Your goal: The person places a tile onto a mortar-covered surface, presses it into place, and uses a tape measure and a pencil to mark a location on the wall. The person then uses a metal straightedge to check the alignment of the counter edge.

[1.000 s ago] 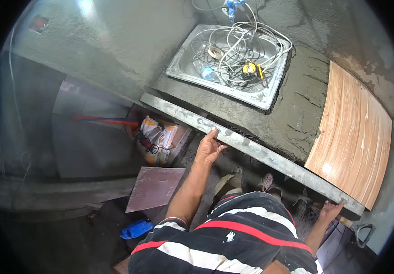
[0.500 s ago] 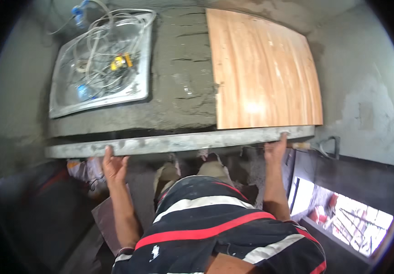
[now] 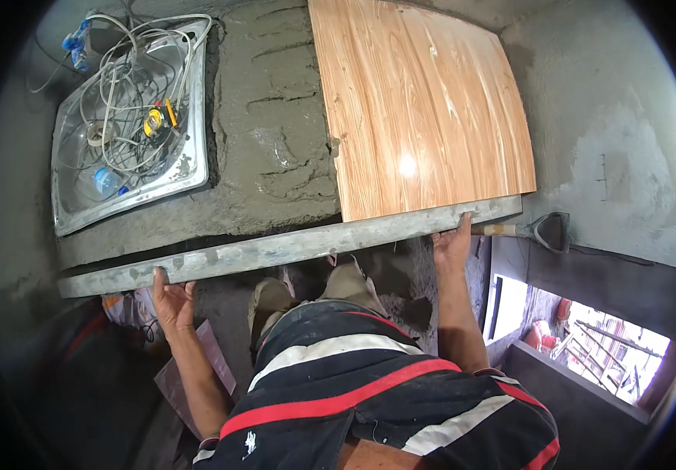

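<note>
A long, cement-smeared grey straightedge bar (image 3: 275, 252) runs along the front edge of the counter, gripped by both hands. My left hand (image 3: 173, 301) holds it left of the middle, thumb on its front face and fingers curled beneath. Nearer the right end, my right hand (image 3: 453, 244) grips it in the same way. Between bar and counter a dark gap shows on the left; at the right the bar meets the front edge of a wood-grain tile (image 3: 424, 102). Wet grey mortar (image 3: 271, 117) with ridges covers the counter left of the tile.
A steel sink (image 3: 199, 117) set in the counter holds tangled pale cables, a yellow tape measure (image 3: 154, 122) and a blue-capped bottle (image 3: 106, 182). Beyond the bar's right end is a trowel-like tool with a wooden handle (image 3: 498, 229). Plastered walls (image 3: 612, 133) close in both sides.
My head view has turned, so the counter, sink and tile sit further left and tilted. Both hands keep their hold on the bar; whether it moved against the counter is hard to tell.
</note>
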Demonstrator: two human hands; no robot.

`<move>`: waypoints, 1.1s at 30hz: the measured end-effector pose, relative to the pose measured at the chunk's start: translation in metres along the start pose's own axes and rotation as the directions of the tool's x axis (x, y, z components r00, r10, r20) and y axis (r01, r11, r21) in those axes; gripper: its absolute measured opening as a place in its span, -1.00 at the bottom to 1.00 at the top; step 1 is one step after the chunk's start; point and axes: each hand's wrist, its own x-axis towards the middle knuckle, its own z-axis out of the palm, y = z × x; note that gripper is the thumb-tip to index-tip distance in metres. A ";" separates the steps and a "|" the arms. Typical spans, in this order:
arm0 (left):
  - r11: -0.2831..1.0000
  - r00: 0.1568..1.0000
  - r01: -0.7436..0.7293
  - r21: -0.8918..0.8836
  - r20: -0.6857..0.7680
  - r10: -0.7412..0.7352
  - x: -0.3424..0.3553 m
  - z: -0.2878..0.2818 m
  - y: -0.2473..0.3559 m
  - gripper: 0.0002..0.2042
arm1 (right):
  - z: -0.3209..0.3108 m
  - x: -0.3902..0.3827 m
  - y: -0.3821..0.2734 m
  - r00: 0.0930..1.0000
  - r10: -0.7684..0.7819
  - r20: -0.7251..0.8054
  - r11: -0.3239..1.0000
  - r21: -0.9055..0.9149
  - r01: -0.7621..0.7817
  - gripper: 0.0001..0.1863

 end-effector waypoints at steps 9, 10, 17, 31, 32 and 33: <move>0.994 0.985 0.037 -0.103 -0.163 -0.053 -0.020 0.015 0.014 -0.67 | -0.009 0.010 0.019 0.993 0.049 -0.111 0.998 -0.040 -0.054 -0.54; 0.986 0.987 0.116 -0.122 -0.098 -0.128 -0.016 -0.012 0.013 -0.70 | -0.023 0.016 0.007 0.945 0.224 0.240 0.963 0.093 -0.252 -0.60; 0.995 0.994 -0.071 -0.077 -0.088 0.064 -0.004 0.013 0.011 -0.69 | -0.029 0.027 0.002 0.999 0.042 0.026 0.999 -0.018 -0.041 -0.51; 0.993 0.990 -0.066 -0.102 -0.133 0.052 0.002 0.014 0.004 -0.74 | -0.020 0.027 0.002 0.993 -0.041 -0.112 0.995 -0.090 0.031 -0.39; 0.996 0.983 -0.028 -0.082 -0.185 0.012 0.009 0.007 -0.001 -0.74 | -0.044 0.040 -0.011 0.981 0.096 0.170 0.992 -0.095 -0.081 -0.45; 0.997 0.970 0.026 -0.066 -0.239 -0.041 0.011 -0.003 -0.004 -0.73 | -0.072 0.045 -0.025 0.877 0.228 0.423 0.972 -0.150 -0.181 -0.50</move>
